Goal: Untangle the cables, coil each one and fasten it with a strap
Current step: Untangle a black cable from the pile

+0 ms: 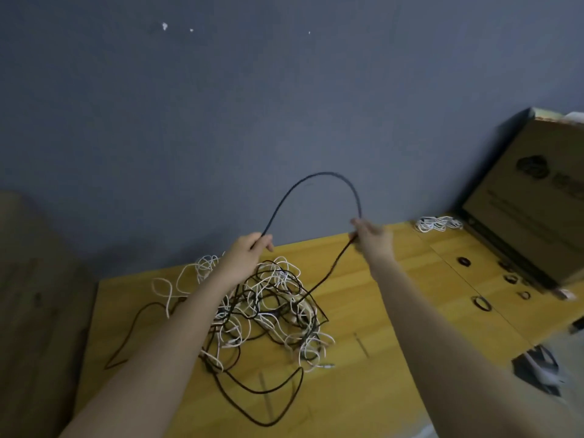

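A tangled heap of black and white cables [271, 308] lies in the middle of the yellow wooden table [395, 358]. Both my hands are raised above it and hold one black cable [322, 174], which arches up between them against the wall. My left hand [249, 251] pinches the arch's left end. My right hand [373, 237] grips the right end, and from there the cable runs down into the heap. A coiled white cable [437, 223] lies at the table's back right. Several dark straps [482, 303] rolled into small rings lie on the table at the right.
A large cardboard box [537, 197] stands at the right end of the table against the blue-grey wall. A brown wooden surface [34, 295] is at the left. A dark and white object [537, 368] lies off the table's right edge.
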Demonstrator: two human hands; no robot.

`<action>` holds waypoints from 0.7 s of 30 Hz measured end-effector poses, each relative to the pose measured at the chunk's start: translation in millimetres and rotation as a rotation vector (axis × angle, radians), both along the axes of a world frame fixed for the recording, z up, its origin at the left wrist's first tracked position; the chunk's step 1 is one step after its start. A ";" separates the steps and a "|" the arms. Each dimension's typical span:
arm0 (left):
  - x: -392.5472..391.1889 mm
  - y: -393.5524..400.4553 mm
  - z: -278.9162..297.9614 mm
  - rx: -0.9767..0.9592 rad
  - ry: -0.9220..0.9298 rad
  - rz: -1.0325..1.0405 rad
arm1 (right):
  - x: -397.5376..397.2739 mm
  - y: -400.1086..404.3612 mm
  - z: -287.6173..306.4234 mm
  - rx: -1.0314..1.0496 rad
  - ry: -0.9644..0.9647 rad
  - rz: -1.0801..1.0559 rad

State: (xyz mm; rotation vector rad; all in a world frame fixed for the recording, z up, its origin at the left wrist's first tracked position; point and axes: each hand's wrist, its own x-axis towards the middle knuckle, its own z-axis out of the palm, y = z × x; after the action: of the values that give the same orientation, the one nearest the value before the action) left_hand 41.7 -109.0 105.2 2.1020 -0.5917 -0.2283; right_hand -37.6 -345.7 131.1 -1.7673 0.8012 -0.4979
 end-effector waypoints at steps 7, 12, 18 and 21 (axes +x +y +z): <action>-11.7 11.5 5.3 0.104 0.003 -0.150 | -29.7 71.2 -53.5 -0.608 0.197 0.259; -26.9 19.8 4.5 0.131 0.005 -0.312 | -31.9 102.5 -55.0 -0.889 0.138 0.515; -24.1 57.6 -55.0 0.177 0.192 -0.316 | -44.1 90.6 -31.4 -0.097 -0.268 0.080; -25.5 61.1 -83.2 0.274 0.255 -0.307 | -41.8 62.9 -17.2 0.071 -0.404 -0.217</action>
State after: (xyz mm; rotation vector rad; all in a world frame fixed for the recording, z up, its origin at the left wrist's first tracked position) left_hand 16.1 -47.9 22.0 2.1857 -0.7604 -0.7781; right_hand -79.5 -282.8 113.9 -1.4541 0.7140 -0.9261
